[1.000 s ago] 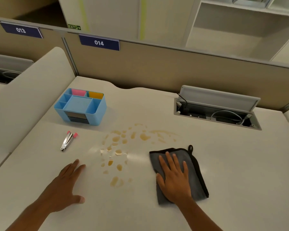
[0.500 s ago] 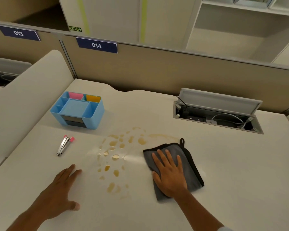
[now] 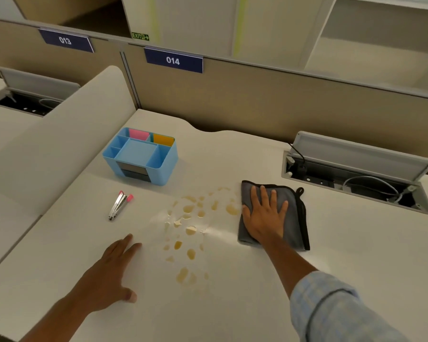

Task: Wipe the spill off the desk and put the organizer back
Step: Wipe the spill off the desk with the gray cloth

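A brownish spill [image 3: 189, 230] lies in scattered drops across the middle of the white desk [image 3: 356, 243]. My right hand [image 3: 265, 215] presses flat on a grey cloth [image 3: 294, 218] at the spill's right edge, fingers spread. My left hand [image 3: 109, 275] rests flat on the desk to the left of the spill, holding nothing. The light blue organizer [image 3: 141, 156], with pink and yellow notes in its back compartments, stands at the back left of the desk.
A small metal stapler with pink ends [image 3: 120, 204] lies between the organizer and my left hand. An open cable hatch [image 3: 356, 174] with wires sits at the back right. A beige partition labelled 014 [image 3: 173, 60] runs behind the desk.
My right hand has slid the cloth away from me, over the far right part of the spill. The streak there is gone. My left hand stayed flat in place.
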A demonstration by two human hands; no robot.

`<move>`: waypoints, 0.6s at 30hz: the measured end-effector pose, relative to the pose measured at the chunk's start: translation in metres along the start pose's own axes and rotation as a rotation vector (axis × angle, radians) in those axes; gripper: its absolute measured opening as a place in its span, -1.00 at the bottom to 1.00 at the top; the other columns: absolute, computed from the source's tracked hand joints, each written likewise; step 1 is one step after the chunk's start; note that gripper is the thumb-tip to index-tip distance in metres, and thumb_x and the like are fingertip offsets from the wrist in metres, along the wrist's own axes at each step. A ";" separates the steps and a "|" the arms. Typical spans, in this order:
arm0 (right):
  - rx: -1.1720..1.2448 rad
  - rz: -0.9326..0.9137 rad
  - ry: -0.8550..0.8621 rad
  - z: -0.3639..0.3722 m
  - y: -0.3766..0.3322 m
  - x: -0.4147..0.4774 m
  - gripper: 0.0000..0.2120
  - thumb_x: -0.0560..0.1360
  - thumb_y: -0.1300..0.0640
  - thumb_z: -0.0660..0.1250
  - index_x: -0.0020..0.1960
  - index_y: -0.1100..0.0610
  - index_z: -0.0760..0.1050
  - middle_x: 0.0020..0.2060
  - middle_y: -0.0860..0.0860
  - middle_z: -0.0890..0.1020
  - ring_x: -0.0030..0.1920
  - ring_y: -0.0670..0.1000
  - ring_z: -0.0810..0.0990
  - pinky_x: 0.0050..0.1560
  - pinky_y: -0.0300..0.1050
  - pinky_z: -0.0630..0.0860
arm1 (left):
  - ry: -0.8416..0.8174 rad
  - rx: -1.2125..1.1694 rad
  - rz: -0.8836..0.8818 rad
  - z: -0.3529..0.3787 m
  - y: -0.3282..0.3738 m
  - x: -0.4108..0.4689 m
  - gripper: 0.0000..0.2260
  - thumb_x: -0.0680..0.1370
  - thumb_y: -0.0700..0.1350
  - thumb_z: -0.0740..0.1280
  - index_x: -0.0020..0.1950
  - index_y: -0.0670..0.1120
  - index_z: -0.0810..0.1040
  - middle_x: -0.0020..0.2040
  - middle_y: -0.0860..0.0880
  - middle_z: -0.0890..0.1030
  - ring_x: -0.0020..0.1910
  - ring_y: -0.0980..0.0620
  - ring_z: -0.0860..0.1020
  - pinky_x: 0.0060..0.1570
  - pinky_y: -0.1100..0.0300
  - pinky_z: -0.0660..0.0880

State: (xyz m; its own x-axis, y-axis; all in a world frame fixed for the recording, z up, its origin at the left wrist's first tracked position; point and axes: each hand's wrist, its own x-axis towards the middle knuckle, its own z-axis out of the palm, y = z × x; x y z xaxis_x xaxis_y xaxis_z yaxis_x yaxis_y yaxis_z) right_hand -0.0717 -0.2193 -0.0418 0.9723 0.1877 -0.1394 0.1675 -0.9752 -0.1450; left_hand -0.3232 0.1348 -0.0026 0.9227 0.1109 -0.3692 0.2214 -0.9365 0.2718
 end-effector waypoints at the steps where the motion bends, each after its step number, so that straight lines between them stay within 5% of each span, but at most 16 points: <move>1: -0.002 -0.037 -0.006 0.001 -0.011 0.002 -0.32 0.63 -0.29 -0.10 0.67 -0.09 -0.14 0.67 0.02 -0.02 0.65 0.20 -0.14 0.54 0.44 -0.17 | -0.004 0.002 -0.003 -0.001 0.001 0.000 0.18 0.26 0.29 0.57 0.67 0.19 -0.11 0.62 0.23 -0.33 0.65 0.11 -0.20 0.46 0.11 0.37; 8: -0.059 -0.270 0.017 0.022 -0.014 -0.036 -0.33 0.61 -0.25 -0.08 0.67 -0.12 -0.10 0.67 -0.02 0.06 0.66 0.15 -0.07 0.56 0.40 -0.08 | -0.010 0.010 -0.003 -0.001 -0.001 -0.001 0.17 0.28 0.29 0.57 0.67 0.17 -0.11 0.63 0.21 -0.33 0.66 0.10 -0.20 0.48 0.10 0.37; 13: -0.056 -0.144 0.044 0.021 0.017 -0.024 -0.33 0.60 -0.31 -0.11 0.66 -0.15 -0.08 0.66 -0.04 0.06 0.65 0.12 -0.05 0.56 0.41 -0.10 | 0.007 -0.007 -0.004 0.002 -0.002 0.001 0.16 0.30 0.26 0.58 0.67 0.16 -0.10 0.66 0.18 -0.30 0.66 0.09 -0.21 0.51 0.10 0.34; 18: -0.037 -0.067 0.018 0.011 -0.024 0.032 -0.34 0.63 -0.28 -0.07 0.67 -0.09 -0.08 0.67 0.01 0.02 0.65 0.21 -0.09 0.53 0.48 -0.11 | -0.001 0.003 -0.012 0.004 -0.004 0.001 0.14 0.30 0.23 0.59 0.67 0.17 -0.08 0.66 0.18 -0.29 0.66 0.09 -0.21 0.51 0.08 0.35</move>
State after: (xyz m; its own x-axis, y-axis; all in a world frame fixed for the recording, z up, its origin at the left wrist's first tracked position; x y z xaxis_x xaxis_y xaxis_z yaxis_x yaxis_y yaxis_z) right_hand -0.0464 -0.1889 -0.0532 0.9613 0.2510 -0.1132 0.2379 -0.9642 -0.1173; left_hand -0.3240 0.1380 -0.0075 0.9199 0.1216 -0.3729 0.2310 -0.9362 0.2647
